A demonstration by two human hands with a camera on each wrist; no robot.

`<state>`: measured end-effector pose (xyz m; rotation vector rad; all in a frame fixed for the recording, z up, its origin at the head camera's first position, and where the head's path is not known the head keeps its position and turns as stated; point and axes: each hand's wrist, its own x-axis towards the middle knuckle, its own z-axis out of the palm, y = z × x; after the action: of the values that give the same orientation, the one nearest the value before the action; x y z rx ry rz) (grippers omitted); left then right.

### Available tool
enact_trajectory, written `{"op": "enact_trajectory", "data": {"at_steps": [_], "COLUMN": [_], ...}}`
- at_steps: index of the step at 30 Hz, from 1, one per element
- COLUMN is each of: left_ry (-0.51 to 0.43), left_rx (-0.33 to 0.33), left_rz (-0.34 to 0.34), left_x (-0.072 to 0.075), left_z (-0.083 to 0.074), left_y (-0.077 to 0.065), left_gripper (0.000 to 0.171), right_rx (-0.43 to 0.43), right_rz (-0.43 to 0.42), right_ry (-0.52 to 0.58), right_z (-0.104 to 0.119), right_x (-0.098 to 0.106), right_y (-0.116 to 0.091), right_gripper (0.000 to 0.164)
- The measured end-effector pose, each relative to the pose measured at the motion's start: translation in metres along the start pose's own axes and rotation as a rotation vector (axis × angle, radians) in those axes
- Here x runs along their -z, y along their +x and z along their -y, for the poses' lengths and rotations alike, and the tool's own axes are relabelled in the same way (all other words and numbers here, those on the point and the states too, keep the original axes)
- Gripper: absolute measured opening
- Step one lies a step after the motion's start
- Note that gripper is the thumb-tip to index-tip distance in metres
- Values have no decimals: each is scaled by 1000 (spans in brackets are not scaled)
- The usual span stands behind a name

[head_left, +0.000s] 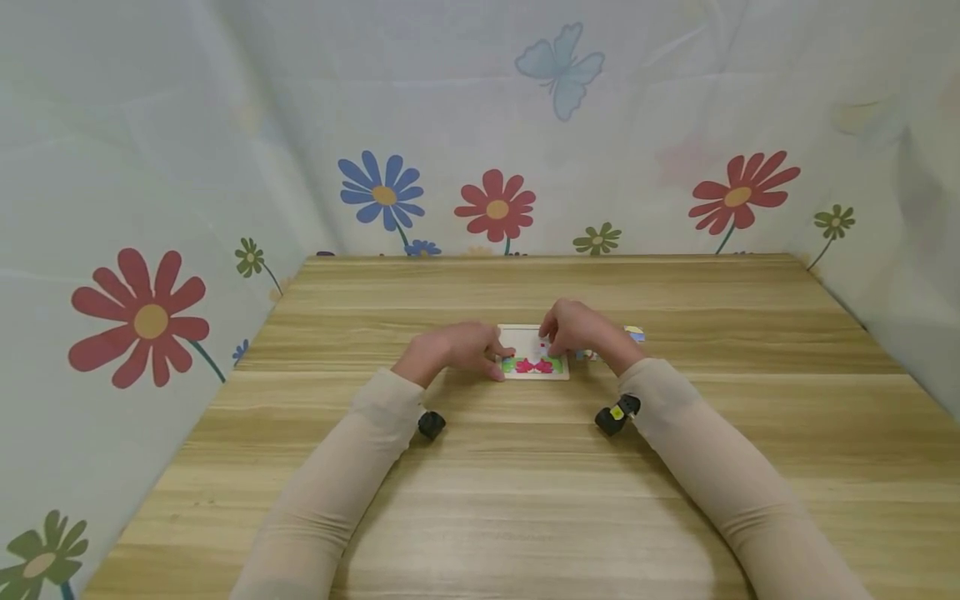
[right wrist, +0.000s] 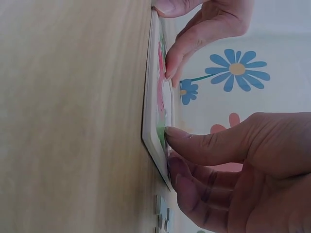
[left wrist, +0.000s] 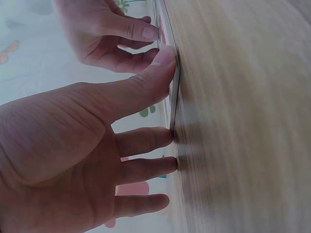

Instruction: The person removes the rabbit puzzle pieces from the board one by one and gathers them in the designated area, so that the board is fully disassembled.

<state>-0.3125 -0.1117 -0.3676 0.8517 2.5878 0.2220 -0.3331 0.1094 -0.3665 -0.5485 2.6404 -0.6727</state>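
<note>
A small jigsaw puzzle in a white-rimmed tray (head_left: 534,377) lies flat on the table between both hands. Its near strip shows red shapes on green (head_left: 525,366); the inside behind it looks pale. My left hand (head_left: 467,346) is at the left side, thumb on the near left corner and index finger reaching over the rim onto the picture. Its other fingers (left wrist: 146,165) extend fairly straight beside the edge. Over the tray's right part, my right hand (head_left: 573,325) pinches a pale puzzle piece (head_left: 542,343) with pink marks, largely hidden by its curled fingers. The right thumb (right wrist: 182,133) touches the green corner.
Loose puzzle pieces (head_left: 587,355) lie right of the tray, partly behind the right forearm, and another colourful piece (head_left: 634,333) sits farther back. The wooden table (head_left: 480,500) meets a flower-printed cloth (head_left: 435,100) at its back and sides. Each wrist carries a black camera (head_left: 431,424).
</note>
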Motion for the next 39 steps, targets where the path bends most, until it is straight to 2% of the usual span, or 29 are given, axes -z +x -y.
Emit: {"op": "enact_trajectory", "data": {"at_steps": [3, 10, 18, 29, 36, 39], "left_ry": [-2, -5, 2, 5, 0, 6], "left_rx": [3, 7, 3, -5, 12, 16], "left_rz": [0, 6, 0, 3, 1, 2], "left_x": [1, 1, 1, 1, 1, 0], "left_z": [-1, -2, -1, -2, -2, -2], "left_y": [0, -1, -2, -1, 0, -1], "left_gripper": [57, 58, 58, 57, 57, 57], "right_rx": [14, 24, 55, 103, 81, 111], "right_rz": [4, -2, -35, -20, -2, -6], "right_ry": [-17, -24, 6, 43, 102, 120], "right_z": [0, 1, 1, -3, -5, -8], "right_x": [1, 0, -1, 3, 8, 10], "right_y": [-1, -2, -2, -5, -9, -9], "right_gripper": [31, 15, 15, 13, 12, 10]}}
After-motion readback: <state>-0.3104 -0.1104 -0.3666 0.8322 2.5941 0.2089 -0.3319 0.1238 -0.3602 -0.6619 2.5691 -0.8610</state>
